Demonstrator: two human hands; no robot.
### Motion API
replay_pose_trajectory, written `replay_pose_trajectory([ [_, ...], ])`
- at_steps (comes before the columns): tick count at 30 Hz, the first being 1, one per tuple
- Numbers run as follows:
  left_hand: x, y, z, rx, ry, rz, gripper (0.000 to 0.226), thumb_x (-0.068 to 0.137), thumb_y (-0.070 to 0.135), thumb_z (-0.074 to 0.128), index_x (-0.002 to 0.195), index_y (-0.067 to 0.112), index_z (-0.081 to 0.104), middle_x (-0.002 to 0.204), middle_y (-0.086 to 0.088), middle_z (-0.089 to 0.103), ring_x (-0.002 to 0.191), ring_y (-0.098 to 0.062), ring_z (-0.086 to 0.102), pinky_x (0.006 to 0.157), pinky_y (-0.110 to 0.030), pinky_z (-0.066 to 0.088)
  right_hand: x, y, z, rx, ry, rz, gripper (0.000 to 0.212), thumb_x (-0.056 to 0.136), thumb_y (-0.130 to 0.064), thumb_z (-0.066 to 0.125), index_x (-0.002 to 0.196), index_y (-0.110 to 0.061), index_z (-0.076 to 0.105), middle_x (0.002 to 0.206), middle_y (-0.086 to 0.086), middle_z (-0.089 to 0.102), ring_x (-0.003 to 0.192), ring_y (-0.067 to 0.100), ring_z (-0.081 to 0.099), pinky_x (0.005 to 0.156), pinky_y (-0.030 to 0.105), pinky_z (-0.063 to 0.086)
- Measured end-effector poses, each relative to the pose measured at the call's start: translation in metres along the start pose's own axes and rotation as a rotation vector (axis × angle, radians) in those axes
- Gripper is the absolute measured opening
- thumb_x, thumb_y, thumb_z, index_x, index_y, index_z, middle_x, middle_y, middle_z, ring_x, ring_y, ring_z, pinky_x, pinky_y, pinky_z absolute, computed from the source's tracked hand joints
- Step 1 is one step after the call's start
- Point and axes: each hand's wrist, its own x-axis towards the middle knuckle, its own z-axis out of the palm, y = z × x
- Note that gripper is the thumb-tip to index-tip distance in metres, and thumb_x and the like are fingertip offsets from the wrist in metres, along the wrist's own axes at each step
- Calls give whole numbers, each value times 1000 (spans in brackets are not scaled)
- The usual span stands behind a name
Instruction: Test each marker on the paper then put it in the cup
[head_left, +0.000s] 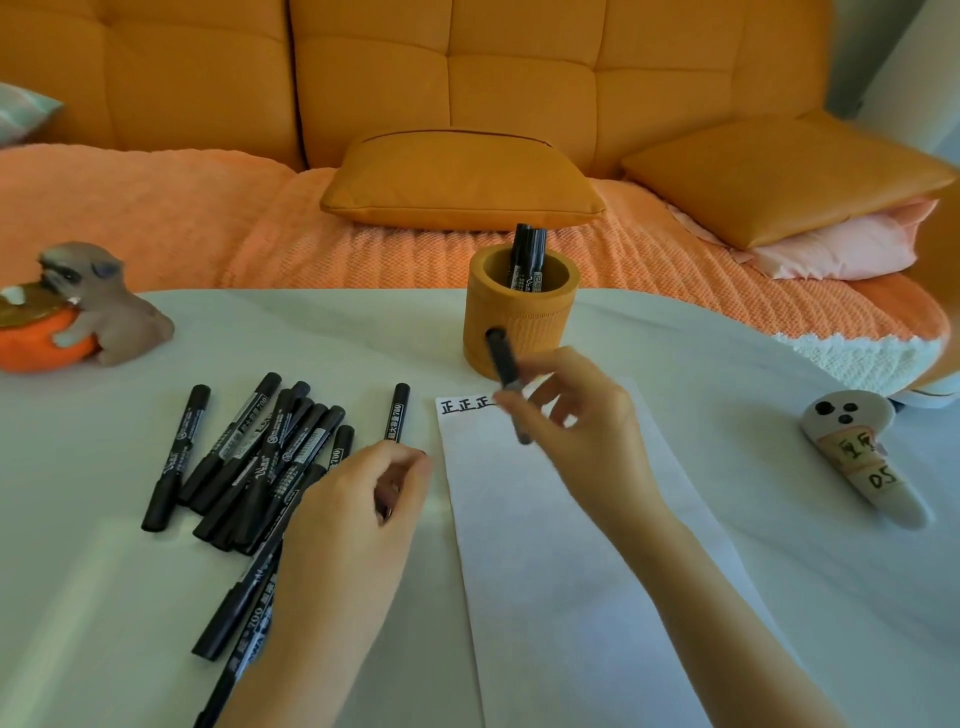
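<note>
My right hand (576, 421) holds a black marker (503, 358) above the top of the white paper (561, 545), tip pointing down toward me. Black characters (466, 405) are written along the paper's top edge. My left hand (358, 509) rests on the table beside the paper with fingers curled; something dark, maybe a cap, shows between them. A pile of several black markers (249, 462) lies to its left, and one marker (398, 413) lies alone near the paper. The orange cup (519, 317) stands behind the paper with a few markers (528, 257) in it.
The white table (311, 332) carries an animal figurine with an orange bowl (78, 312) at the far left and a white ghost-shaped toy (862, 452) at the right. An orange sofa with cushions (457, 176) lies beyond the table.
</note>
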Motion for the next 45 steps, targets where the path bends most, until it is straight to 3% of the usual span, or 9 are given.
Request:
replay_pose_trajectory([
  [6,-1,-12,3,343,-10,79,18,79,19,68,97,18,66,93,4,63,88,-19,56,66,-27,47,44,-9,-10,144,329,70,16,87,-10,67,92,-23,59,81,-13,62,74,12,61,63,18,47],
  [10,-1,-13,4,355,-35,26,23,78,24,70,100,20,65,93,6,60,85,-16,52,65,-26,40,71,-10,-7,186,451,-9,15,89,-10,65,101,-15,57,86,-9,61,74,13,60,61,19,45],
  [14,-4,-12,4,327,-66,-8,27,76,30,71,101,24,62,91,12,56,83,-15,55,63,-25,41,94,-10,-1,123,568,-95,35,88,-6,64,120,-10,49,85,-7,57,72,5,56,64,16,46],
  [18,-6,-11,4,346,-86,-27,28,77,26,71,103,24,61,94,12,54,83,-12,53,64,-22,39,104,2,5,-59,494,-95,57,90,-5,60,141,-15,37,87,0,58,72,6,55,64,15,45],
  [20,-6,-9,5,356,-106,-43,29,78,27,70,105,25,59,96,12,54,85,-12,53,65,-22,40,105,10,9,-233,426,-55,61,91,-11,59,145,-24,33,88,-1,61,73,13,57,61,29,48],
  [27,-7,-5,5,379,-129,-64,29,82,27,66,109,27,56,100,13,53,88,-12,55,70,-26,47,107,28,8,-603,266,78,31,95,-27,53,125,-19,57,97,2,70,99,22,53,65,31,34],
  [37,-9,-6,8,324,-82,-57,24,81,21,67,104,25,61,94,12,57,80,-11,57,65,-24,46,119,24,5,-777,102,220,26,96,-27,51,99,-7,67,92,8,66,107,25,41,75,30,26],
  [41,-8,-5,6,237,-58,-47,22,80,19,67,100,25,62,91,12,57,73,-9,58,62,-28,51,112,23,2,-738,182,189,21,95,-20,52,109,-10,64,105,6,60,111,26,37,87,30,30],
  [45,-7,-2,5,142,-29,-27,21,81,21,66,101,28,62,88,14,57,69,-3,57,62,-27,51,94,19,2,-537,308,95,19,92,-12,53,102,-10,68,95,5,65,100,25,43,77,25,31],
])
